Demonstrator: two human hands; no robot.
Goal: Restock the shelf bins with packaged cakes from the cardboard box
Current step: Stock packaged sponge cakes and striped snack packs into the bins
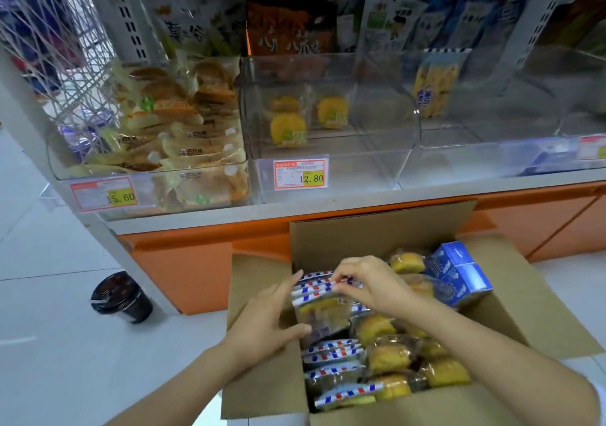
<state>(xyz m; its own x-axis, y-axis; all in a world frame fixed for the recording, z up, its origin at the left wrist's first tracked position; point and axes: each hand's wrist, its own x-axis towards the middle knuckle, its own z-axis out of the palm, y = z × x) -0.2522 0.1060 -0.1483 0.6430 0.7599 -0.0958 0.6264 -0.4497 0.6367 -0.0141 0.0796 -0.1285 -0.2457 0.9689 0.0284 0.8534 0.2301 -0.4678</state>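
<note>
An open cardboard box stands on the floor below the shelf, full of packaged cakes with red-white-blue striped edges and clear-wrapped yellow cakes. My left hand grips the side of an upright stack of striped cake packs. My right hand pinches the striped top edges of the same stack. Above, the middle clear shelf bin holds a few yellow cakes. The right bin holds one striped cake pack standing at the back.
The left bin is packed with sandwich cakes. Blue cartons lie at the box's far right. A dark plastic cup lies on the white floor at the left. An orange cabinet base runs under the shelf. Snack bags hang above.
</note>
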